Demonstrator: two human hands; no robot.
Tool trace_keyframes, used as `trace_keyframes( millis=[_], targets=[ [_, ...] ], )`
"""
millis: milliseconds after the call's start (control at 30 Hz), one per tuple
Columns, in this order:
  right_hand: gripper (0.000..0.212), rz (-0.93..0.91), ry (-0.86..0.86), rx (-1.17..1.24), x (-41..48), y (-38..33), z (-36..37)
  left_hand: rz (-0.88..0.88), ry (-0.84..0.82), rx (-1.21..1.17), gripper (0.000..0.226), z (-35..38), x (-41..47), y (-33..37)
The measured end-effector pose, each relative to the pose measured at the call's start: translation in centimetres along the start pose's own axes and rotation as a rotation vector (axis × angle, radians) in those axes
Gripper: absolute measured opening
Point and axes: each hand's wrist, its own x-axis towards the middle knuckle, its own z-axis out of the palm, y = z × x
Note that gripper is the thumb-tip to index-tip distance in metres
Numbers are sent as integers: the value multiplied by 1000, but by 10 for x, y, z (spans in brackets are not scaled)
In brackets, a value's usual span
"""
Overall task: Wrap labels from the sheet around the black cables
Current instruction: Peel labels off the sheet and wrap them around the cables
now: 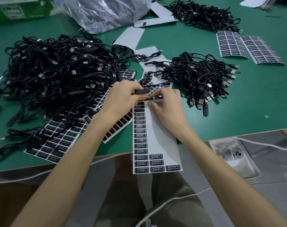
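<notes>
Black controller [142, 92] in L hand [123, 99] | R hand [166, 104] pinches label [154, 97], edges hid

Both bare forearms reaching forward from lower corners, wrists converging at centre, left hand [123, 98] fingers curled, thumb pinching small black inline cable block [142, 92], right hand [166, 106] knuckles up, fingertips pinching black label [155, 97]

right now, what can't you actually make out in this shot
Head view only:
- Small print on the label sheet: too small and blurred.
- Whether the right hand has peeled anything up: its own fingers cover the spot.
- The black cable piece in the left hand: mostly hidden by fingers.
- The green box: cut off by the top edge.
</notes>
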Motion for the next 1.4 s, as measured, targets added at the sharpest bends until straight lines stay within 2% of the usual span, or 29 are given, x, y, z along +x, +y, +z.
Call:
trace_keyframes(
  millis=[100,233,433,567,733,800,967,1267,1400],
  targets=[
    [22,2,-1,1,0,0,0,-31,-25,-59,13,-2,5,-2],
    [32,-1,-7,0,-2,-1,0,-104,-25,-148,27,0,12,-5],
    [56,-10,-11,18,-3,0,-1,-125,111,-224,10,-2,18,1],
    [66,-11,45,85,-5,0,0,-87,-11,-309,19,-5,12,4],
    [47,-90,172,127,-7,-3,-2,-197,-186,-429,19,-3,6,2],
    [39,-95,159,187,-9,-4,-4,-215,-225,-466,18,-3,4,1],
    [22,-73,109,302,-11,-8,-7,-228,-239,-529,13,-5,4,-5],
    [8,-67,86,334,-11,-11,-10,-218,-267,-583,14,-7,1,-10],
    [5,45,100,440,-9,-9,-12,-213,-300,-698,30,-12,-1,-13]
  ],
)
